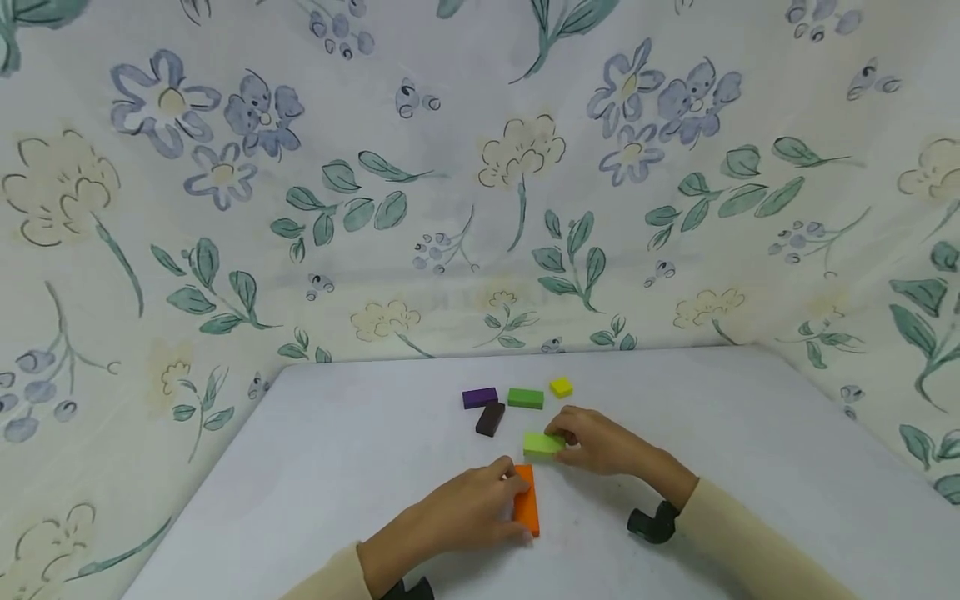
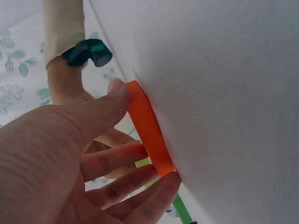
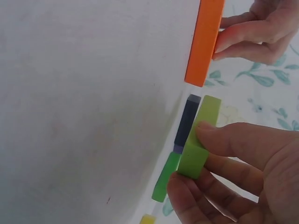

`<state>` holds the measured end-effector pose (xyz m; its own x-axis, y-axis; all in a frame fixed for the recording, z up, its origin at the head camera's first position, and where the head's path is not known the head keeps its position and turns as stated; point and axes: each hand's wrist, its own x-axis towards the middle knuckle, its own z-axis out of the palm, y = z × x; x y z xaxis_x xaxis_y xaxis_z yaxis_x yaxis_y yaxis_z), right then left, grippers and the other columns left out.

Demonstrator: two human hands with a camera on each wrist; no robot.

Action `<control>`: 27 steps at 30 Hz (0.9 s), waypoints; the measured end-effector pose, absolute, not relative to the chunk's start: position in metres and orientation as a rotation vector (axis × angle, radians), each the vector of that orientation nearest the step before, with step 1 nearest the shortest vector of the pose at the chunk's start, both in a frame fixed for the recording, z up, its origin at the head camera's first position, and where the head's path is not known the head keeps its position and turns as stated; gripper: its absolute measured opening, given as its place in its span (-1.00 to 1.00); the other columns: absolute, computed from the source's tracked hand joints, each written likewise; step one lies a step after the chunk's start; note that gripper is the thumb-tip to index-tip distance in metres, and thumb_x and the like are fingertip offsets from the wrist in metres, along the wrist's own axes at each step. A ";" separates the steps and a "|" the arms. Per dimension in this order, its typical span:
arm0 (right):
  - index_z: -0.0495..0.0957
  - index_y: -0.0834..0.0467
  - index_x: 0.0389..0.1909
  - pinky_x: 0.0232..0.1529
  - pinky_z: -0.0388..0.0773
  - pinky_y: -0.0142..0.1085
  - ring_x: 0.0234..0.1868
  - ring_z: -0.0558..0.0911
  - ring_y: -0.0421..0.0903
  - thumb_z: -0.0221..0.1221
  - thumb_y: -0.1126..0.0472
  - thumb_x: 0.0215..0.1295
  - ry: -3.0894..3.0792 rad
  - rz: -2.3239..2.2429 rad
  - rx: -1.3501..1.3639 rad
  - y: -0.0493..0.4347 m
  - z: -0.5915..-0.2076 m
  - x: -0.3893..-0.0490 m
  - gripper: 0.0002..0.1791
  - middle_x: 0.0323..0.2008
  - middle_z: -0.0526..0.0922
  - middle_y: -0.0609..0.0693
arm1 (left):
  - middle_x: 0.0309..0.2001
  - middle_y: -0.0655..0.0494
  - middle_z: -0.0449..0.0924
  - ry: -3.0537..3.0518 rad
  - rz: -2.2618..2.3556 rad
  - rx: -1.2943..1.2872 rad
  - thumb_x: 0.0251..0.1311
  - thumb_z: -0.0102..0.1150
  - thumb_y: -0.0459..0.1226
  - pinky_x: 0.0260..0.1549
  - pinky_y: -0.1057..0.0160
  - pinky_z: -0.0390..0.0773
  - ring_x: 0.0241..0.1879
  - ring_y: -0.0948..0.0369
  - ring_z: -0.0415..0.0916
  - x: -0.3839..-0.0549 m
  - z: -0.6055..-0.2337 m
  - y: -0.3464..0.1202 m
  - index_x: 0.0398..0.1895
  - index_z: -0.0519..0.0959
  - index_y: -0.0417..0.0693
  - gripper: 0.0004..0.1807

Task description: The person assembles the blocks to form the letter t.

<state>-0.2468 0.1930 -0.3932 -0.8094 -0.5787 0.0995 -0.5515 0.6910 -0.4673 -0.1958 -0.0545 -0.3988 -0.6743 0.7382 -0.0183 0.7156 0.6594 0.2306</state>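
Note:
An orange block [image 1: 527, 502], long and flat-sided, lies on the white table with its long side pointing away from me. My left hand [image 1: 472, 510] grips it between thumb and fingers, as the left wrist view also shows. Just beyond it, my right hand [image 1: 600, 442] pinches a light green block [image 3: 202, 135] by its right end, thumb on one side and fingers on the other. In the head view that light green block sits crosswise beyond the orange one's far end. Whether it touches the table I cannot tell.
Farther back on the white table [image 1: 337, 467] lie a dark brown block [image 1: 490, 419], a purple block [image 1: 480, 397], a green block [image 1: 526, 398] and a small yellow block [image 1: 561, 387]. The brown one is close against the purple. A flowered cloth [image 1: 450, 208] hangs behind the table.

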 end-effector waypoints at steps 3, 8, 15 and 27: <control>0.66 0.21 -0.03 -0.14 0.64 -0.34 -0.23 0.55 -0.17 0.35 0.31 0.22 2.836 -0.744 -0.970 0.190 -0.393 -0.248 -0.72 -0.20 0.62 -0.06 | 0.05 0.13 0.52 2.780 0.283 1.203 0.14 0.31 0.21 -0.13 0.44 0.60 -0.26 0.37 0.47 -0.196 -0.401 -0.055 0.15 0.63 0.04 -0.37; 0.69 0.20 -0.04 -0.09 0.63 -0.35 -0.22 0.54 -0.22 0.34 0.33 0.22 2.812 -0.722 -0.970 0.189 -0.399 -0.250 -0.73 -0.20 0.64 -0.09 | 0.04 0.15 0.52 2.797 0.276 1.186 0.12 0.34 0.20 -0.14 0.43 0.61 -0.25 0.36 0.48 -0.196 -0.399 -0.055 0.12 0.64 0.06 -0.40; 0.69 0.15 -0.03 -0.08 0.62 -0.39 -0.22 0.53 -0.27 0.38 0.27 0.20 2.766 -0.708 -0.982 0.195 -0.405 -0.245 -0.70 -0.19 0.64 -0.14 | -0.01 0.18 0.49 2.772 0.345 1.196 0.12 0.35 0.18 -0.20 0.47 0.57 -0.28 0.37 0.42 -0.187 -0.401 -0.052 0.09 0.63 0.07 -0.43; 0.69 0.13 -0.01 -0.07 0.59 -0.41 -0.21 0.51 -0.27 0.37 0.26 0.22 2.784 -0.729 -0.961 0.194 -0.408 -0.251 -0.70 -0.19 0.63 -0.17 | 0.02 0.20 0.47 2.802 0.268 1.163 0.11 0.33 0.21 -0.23 0.45 0.57 -0.26 0.36 0.41 -0.194 -0.404 -0.052 0.09 0.60 0.12 -0.43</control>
<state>-0.2509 0.1942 -0.4078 -0.7941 -0.6055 0.0527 -0.5536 0.6849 -0.4737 -0.1944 -0.0522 -0.4040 -0.7046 0.7093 -0.0215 0.6924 0.6937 0.1984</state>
